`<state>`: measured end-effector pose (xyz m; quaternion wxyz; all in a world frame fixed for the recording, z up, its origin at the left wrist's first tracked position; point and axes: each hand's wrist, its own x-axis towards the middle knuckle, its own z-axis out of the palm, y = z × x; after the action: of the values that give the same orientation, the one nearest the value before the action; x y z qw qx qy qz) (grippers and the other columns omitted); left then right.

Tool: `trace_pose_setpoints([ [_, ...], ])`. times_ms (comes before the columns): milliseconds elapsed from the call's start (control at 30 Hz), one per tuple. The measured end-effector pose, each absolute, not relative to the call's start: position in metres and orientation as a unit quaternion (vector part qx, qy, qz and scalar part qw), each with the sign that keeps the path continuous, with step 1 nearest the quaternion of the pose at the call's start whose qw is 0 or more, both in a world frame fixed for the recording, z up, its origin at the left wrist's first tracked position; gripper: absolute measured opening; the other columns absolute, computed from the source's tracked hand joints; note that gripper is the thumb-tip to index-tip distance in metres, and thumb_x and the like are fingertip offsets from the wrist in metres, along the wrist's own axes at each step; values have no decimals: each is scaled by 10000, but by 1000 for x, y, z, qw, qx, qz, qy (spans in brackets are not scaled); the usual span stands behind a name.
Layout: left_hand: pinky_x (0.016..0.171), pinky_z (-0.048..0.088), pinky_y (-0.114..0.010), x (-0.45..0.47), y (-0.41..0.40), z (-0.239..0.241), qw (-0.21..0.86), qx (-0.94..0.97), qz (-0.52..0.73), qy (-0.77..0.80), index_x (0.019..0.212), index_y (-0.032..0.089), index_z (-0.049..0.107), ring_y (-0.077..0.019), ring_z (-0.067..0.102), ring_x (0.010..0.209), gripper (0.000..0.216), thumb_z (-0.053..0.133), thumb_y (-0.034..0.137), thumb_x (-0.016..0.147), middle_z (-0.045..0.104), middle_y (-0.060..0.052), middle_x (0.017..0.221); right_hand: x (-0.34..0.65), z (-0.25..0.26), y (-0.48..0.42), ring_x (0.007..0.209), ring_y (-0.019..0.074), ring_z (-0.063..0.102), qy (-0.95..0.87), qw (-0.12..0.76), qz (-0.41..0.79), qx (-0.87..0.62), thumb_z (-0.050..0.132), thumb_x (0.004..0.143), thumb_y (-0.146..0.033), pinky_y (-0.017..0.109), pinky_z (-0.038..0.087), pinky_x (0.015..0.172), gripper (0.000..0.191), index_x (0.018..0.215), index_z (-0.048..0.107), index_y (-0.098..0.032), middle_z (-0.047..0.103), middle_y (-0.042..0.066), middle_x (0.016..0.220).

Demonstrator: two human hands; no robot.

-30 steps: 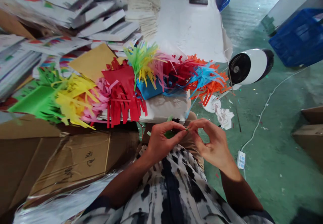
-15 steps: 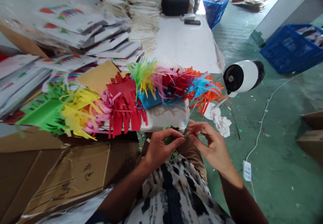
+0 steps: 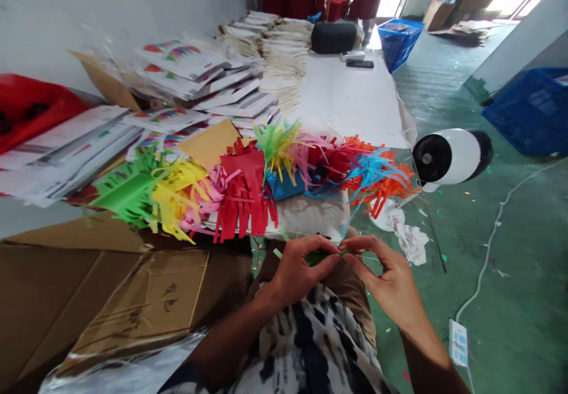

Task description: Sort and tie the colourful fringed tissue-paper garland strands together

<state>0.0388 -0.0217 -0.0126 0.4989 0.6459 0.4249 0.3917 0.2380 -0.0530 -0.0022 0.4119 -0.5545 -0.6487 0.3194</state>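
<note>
Within the pinch of the left hand (image 3: pixel 294 271) and right hand (image 3: pixel 391 271), both clamped on it, green paper (image 3: pixel 314 258) lies mostly hidden.

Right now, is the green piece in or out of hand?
In: the green piece shows between the pinched fingertips of left hand and right hand.

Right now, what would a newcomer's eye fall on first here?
Probably the row of bright fringed pieces, running from green to orange across the near end of the white-covered table. Next, the left hand and right hand, fingertips together below the row, pinching green material. The black-and-white fan also stands out, right of the table.
</note>
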Motion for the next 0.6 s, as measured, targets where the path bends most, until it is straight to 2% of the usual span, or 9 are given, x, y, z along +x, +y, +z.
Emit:
trace_pose_setpoints([
  [67,788,522,-259,37,-21,-13,501,640,391,432,884,195,789,-180,720,810,136,752,319,925,793,-28,857,240,-3,-52,868,183,721,-643,428,320,-548,711,977,-334,299,562,800,84,983,747,-259,767,15,944],
  [167,805,530,-275,34,-22,-12,515,642,376,427,924,199,803,-196,724,829,138,761,330,920,799,-37,877,242,-4,-49,849,188,697,-651,439,326,-527,701,987,-313,300,541,775,128,880,731,-248,740,21,893],
  [300,868,531,-295,29,-24,-10,534,655,351,402,1080,211,813,-230,740,946,230,749,371,928,818,-60,1015,237,-3,-46,827,180,683,-671,418,329,-517,705,986,-292,294,524,758,112,884,733,-259,734,10,888],
  [367,856,523,-296,27,-26,-12,534,658,349,401,1042,206,827,-237,741,938,238,748,398,927,821,-64,997,232,-2,-45,822,178,682,-683,399,336,-511,690,996,-294,292,522,760,126,883,735,-263,733,4,881],
  [467,781,506,-276,25,-28,-15,557,636,346,407,921,193,830,-209,717,818,256,684,397,969,798,-52,853,226,1,-44,782,174,664,-691,388,333,-511,668,1008,-309,286,512,725,161,864,716,-258,713,-1,842],
  [600,761,493,-263,16,-28,-15,587,614,338,405,838,182,804,-183,674,757,323,649,422,988,756,-42,780,224,6,-45,753,173,630,-660,444,275,-540,686,993,-321,275,493,677,129,882,685,-256,683,-1,836],
])
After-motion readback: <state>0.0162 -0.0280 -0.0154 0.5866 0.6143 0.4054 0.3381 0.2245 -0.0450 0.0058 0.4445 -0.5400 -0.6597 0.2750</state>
